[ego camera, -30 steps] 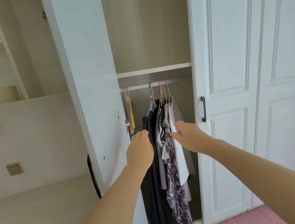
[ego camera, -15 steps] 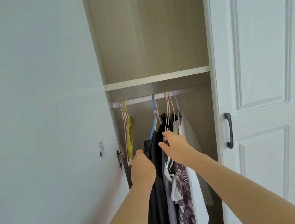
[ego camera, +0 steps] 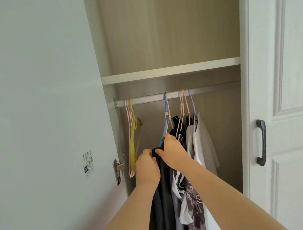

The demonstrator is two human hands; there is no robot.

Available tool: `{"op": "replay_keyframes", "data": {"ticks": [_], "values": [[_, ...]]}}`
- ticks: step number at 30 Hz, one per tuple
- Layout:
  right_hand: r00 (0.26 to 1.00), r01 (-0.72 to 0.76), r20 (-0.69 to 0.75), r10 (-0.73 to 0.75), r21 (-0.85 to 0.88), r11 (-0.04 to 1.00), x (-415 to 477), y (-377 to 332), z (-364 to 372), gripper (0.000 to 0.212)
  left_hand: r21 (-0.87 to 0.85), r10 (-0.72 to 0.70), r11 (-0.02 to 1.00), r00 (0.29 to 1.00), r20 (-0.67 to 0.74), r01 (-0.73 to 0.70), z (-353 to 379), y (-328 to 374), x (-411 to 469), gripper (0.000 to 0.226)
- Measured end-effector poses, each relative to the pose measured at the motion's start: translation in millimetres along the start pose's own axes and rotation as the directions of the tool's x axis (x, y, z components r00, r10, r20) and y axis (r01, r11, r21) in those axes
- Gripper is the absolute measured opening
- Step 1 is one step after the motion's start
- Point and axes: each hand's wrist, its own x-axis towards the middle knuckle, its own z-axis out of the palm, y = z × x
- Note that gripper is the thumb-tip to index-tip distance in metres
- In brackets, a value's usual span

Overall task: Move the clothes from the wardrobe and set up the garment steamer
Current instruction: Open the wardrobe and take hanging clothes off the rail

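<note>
Several garments hang from the wardrobe rail (ego camera: pixel 148 98): a dark garment (ego camera: pixel 164 186) on a blue hanger (ego camera: pixel 166 124), a patterned purple and white one (ego camera: pixel 192 201), and a white one (ego camera: pixel 205 146) on the right. My left hand (ego camera: pixel 147 168) grips the dark garment's shoulder from the left. My right hand (ego camera: pixel 172 150) holds the same shoulder from the right, with its fingers at the lower arm of the blue hanger. No steamer is in view.
Empty pink and yellow hangers (ego camera: pixel 134 136) hang at the rail's left end. The open wardrobe door (ego camera: pixel 39 128) fills the left side, with a hinge (ego camera: pixel 118 168). A shelf (ego camera: pixel 170 71) runs above the rail. A shut door with a dark handle (ego camera: pixel 261 142) stands right.
I have come closer to the wardrobe. My right hand moved left from the patterned and white clothes to the dark garment's shoulder. My left hand stayed on the dark garment.
</note>
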Motion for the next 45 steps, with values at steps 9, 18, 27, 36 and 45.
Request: {"op": "replay_keyframes", "data": {"ticks": [9,18,27,36,45], "values": [[1.0,0.013,0.03,-0.007,-0.208,0.978,-11.5,40.4,-13.9,0.07,-0.035,0.061,0.998,0.997,0.048,-0.06,21.4,7.4,-0.9,0.033],[0.998,-0.06,-0.039,0.054,-0.179,0.982,-15.0,53.2,-23.2,0.059,-0.219,0.063,0.975,0.994,0.087,-0.043,34.9,14.3,-3.3,0.028],[0.993,-0.115,-0.014,0.114,-0.161,0.98,-0.8,55.9,-29.0,0.05,-0.188,0.067,0.981,0.986,0.154,-0.037,41.5,23.3,17.3,0.047],[0.983,-0.154,-0.105,0.148,-0.05,0.987,20.4,61.8,-18.8,0.035,-0.471,-0.094,0.853,0.954,0.284,0.224,51.4,56.0,61.4,0.015],[0.96,-0.228,-0.095,0.262,0.271,0.935,23.8,49.1,-20.9,0.035,-0.591,-0.203,0.738,0.942,0.266,0.326,53.5,62.7,78.5,0.015]]}}
